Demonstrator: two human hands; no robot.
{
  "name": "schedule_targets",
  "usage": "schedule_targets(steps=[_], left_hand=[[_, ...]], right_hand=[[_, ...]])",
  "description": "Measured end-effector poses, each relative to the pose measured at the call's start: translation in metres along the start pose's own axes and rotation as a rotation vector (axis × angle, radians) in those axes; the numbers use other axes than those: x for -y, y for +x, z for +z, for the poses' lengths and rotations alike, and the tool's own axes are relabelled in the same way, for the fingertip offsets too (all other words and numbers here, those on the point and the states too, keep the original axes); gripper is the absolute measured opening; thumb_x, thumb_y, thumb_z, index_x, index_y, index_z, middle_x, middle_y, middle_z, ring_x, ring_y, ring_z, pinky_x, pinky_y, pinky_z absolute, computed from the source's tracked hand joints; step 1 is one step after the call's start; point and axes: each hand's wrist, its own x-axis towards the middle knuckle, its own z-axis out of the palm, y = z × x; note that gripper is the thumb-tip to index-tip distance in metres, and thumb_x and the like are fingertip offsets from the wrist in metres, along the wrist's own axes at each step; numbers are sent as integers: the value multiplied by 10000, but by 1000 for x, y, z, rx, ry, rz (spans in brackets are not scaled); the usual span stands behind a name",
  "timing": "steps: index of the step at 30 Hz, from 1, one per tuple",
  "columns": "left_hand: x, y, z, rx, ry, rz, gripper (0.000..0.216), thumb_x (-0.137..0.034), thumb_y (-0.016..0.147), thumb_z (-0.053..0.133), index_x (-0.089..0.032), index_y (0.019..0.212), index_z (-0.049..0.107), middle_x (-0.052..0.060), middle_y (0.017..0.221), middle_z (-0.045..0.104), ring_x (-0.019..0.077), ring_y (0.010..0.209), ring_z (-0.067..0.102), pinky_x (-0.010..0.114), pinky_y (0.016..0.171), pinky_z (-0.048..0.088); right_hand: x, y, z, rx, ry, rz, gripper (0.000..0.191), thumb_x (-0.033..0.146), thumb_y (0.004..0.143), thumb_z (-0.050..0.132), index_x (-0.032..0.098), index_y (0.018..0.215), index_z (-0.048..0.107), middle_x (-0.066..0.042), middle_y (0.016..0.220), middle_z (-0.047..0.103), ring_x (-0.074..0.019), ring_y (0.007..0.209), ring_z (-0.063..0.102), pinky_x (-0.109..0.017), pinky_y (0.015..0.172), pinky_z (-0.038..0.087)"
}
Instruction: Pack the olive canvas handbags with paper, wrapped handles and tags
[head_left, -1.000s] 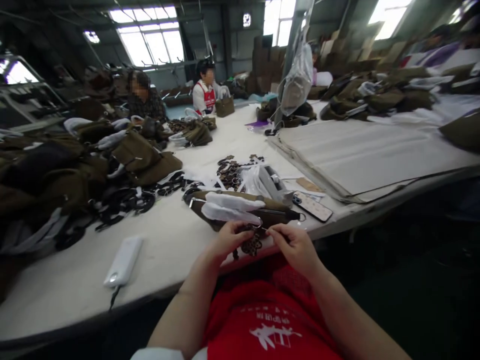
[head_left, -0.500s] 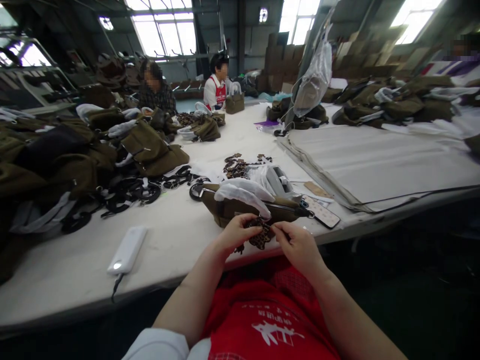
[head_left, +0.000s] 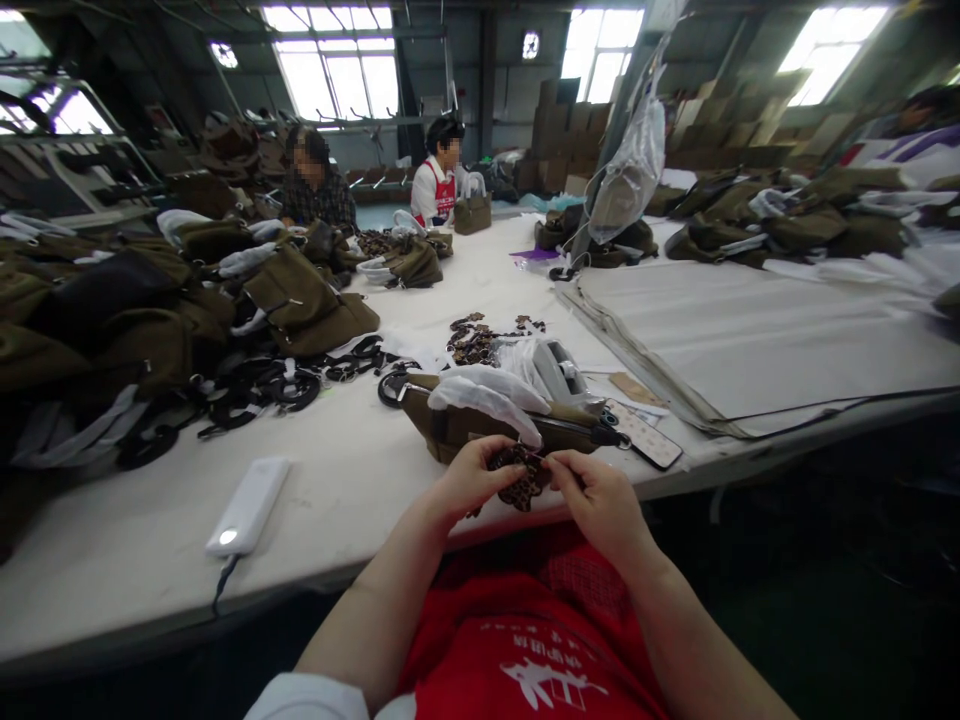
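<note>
My left hand [head_left: 469, 482] and my right hand [head_left: 598, 494] meet at the near edge of the white table [head_left: 352, 490], both pinched on a small brown patterned charm [head_left: 520, 476] held between them. Just behind the charm lies an olive-brown bag [head_left: 480, 425] with white wrapping [head_left: 491, 392] over its handle and a metal ring at its right end. The charm hangs close to the bag's front; I cannot tell whether it is attached.
A white power bank [head_left: 249, 506] with a cable lies left of my hands. A phone [head_left: 646, 436] sits right of the bag, a heap of brown charms [head_left: 472, 342] behind it. Olive bags [head_left: 300, 295] and black straps [head_left: 262, 385] crowd the left. Two people sit far back; stacked white sheets [head_left: 750, 330] on the right.
The view has shifted a little, and my hands with the charm have lifted slightly toward the bag's front. Both hands keep their pinch on the charm.
</note>
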Motion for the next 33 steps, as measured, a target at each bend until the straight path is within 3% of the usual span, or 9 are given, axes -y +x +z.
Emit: schedule_targets(steps=[8,16,20,23,25,29,33], left_hand=[[7,4,-3,32,-3,22,390,-390,713,759,-126,990,687,54,876,702,164,769,635,267,708,509],[2,-8,8,-74,342,188,182,-282,829,614,-178,963,679,44,839,724,181,724,660,281,675,505],[-5,-14,9,-213,613,324,152,-305,831,635,-191,915,690,57,880,705,196,814,636,297,751,485],[-11,-17,8,-395,643,387,175,-285,841,624,-193,987,655,71,960,673,189,860,618,285,762,480],[-18,-20,9,-495,694,435,113,-274,859,596,-194,927,638,69,936,650,182,850,600,277,754,458],[-27,-20,17,-389,823,371,311,-360,917,520,-197,664,595,35,694,590,152,655,533,267,616,356],[-23,-11,24,-328,739,264,384,-403,909,518,-189,605,615,34,624,598,143,582,513,273,571,315]], right_hand=[[-3,4,2,50,4,-34,245,329,952,484,212,895,691,-37,822,733,-201,768,671,-298,708,467],[6,7,10,94,107,-26,278,349,962,464,209,845,673,-26,788,719,-185,735,662,-273,683,467],[4,7,14,36,149,-24,258,329,954,466,202,843,661,-18,761,692,-173,713,634,-261,671,463],[1,10,9,44,181,-16,288,365,957,455,202,844,663,-13,765,675,-170,719,610,-256,668,457],[-1,12,5,66,213,3,316,399,952,460,197,808,656,-2,719,645,-161,688,584,-249,639,445],[-3,16,3,138,380,61,342,449,929,485,179,810,658,1,706,630,-149,671,566,-242,621,455],[-2,17,3,153,378,45,334,430,926,489,173,797,660,-3,706,635,-149,677,573,-243,630,459]])
